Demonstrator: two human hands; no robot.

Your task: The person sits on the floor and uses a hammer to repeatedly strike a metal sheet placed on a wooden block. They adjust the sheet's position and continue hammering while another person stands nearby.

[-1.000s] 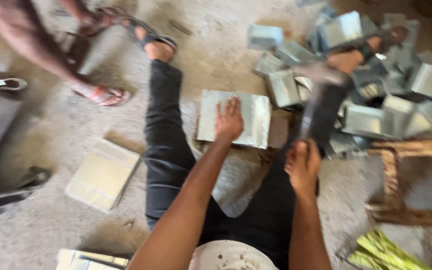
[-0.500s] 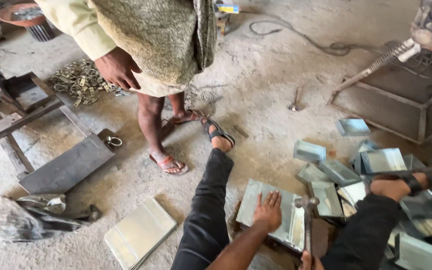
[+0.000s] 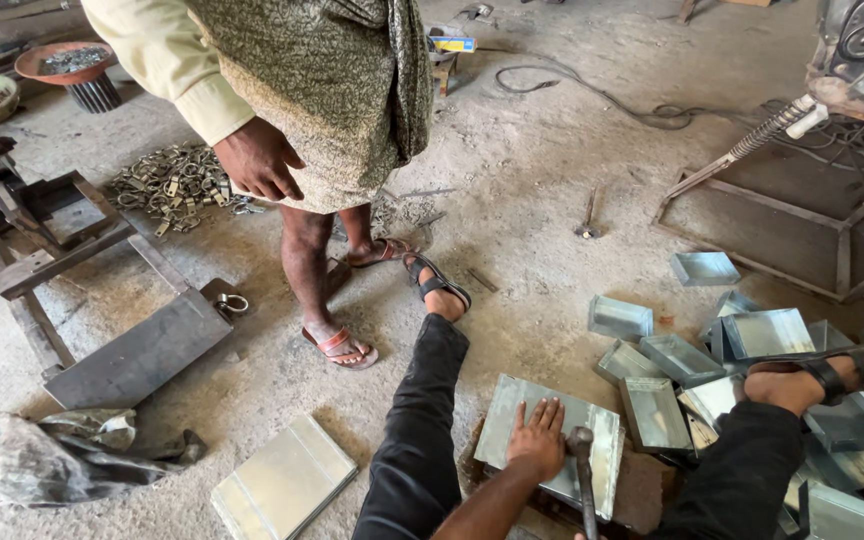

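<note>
I sit on the floor with my legs in black trousers spread out. My left hand (image 3: pixel 537 440) lies flat, fingers apart, on a folded grey metal sheet (image 3: pixel 512 415) between my legs. A hammer (image 3: pixel 582 465) stands just right of that hand, its head at the sheet's surface. The handle runs down to the frame's bottom edge. Only a sliver of my right hand (image 3: pixel 580 536) shows there, closed around the handle.
Another person (image 3: pixel 302 120) in sandals stands close ahead on the left. A pile of shallow metal trays (image 3: pixel 667 365) lies under my right foot. A flat sheet (image 3: pixel 282 485), a steel plate and frame (image 3: pixel 137 350), loose brass fittings (image 3: pixel 177 185) and a crumpled cloth (image 3: pixel 42 455) lie on the left.
My view has lifted from my lap to the floor ahead, bringing the standing person in. The hammer has come from the right to beside my left hand, which stays on the sheet.
</note>
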